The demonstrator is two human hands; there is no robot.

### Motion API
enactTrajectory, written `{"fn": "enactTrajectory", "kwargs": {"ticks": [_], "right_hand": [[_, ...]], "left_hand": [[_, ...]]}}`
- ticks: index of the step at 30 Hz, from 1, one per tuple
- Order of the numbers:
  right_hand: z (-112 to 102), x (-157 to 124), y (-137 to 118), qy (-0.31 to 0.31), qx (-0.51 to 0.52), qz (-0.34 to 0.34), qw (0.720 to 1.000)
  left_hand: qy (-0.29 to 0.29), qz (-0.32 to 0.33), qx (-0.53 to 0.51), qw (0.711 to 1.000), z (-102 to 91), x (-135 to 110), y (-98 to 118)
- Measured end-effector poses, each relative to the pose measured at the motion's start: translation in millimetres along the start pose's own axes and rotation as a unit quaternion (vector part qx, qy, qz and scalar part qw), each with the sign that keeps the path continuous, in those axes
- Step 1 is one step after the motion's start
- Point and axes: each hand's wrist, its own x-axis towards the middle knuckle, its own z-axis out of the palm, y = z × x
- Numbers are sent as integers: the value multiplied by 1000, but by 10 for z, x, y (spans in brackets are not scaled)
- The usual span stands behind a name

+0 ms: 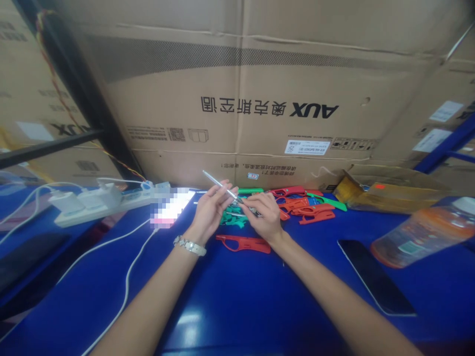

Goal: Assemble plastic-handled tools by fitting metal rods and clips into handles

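Note:
A slim silver metal tube [214, 180] slants across both hands, its far end pointing up and to the left. My left hand [211, 210], with a bracelet at the wrist, has its fingers curled round the middle of the tube. At the tube's near end, my right hand [265, 217] is closed in a pinch; its fingers partly hide what is there. Just below the hands lies a red plastic lighter shell half [247, 244] with a loop at one end. Behind them are small green plastic parts [233, 217] and a pile of red shell pieces [313, 210].
To the left a lit phone [174, 207] lies by a white power strip [129, 199] with cables. A dark phone [374, 277] and an orange-tinted bottle [423, 232] lie to the right, near an open carton [393, 190]. Large cardboard [260, 69] walls off the back.

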Motion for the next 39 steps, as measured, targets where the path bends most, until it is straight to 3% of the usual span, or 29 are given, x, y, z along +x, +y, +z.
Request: {"fn": "enactTrajectory", "kwargs": {"ticks": [9,19,23,26,33,39], "right_hand": [[36,-5,-34,24,19,44,999],[38,-12,-32,21,3,39,999],[24,26,-19,-2,70,98,993],[0,78,-13,-40,180,173,968],[-3,114,52,-137,333,341,868],[-6,122,182,-119,325,394,852]], "left_hand": [[-45,-4,29,999,36,-54,6],[-20,39,58,997,-18,-27,-64],[-55,29,74,995,-44,-18,-56],[-80,18,65,994,-44,-18,-53],[-108,-13,28,994,-16,-42,-69],[-99,-12,47,994,-30,-49,-107]]}}
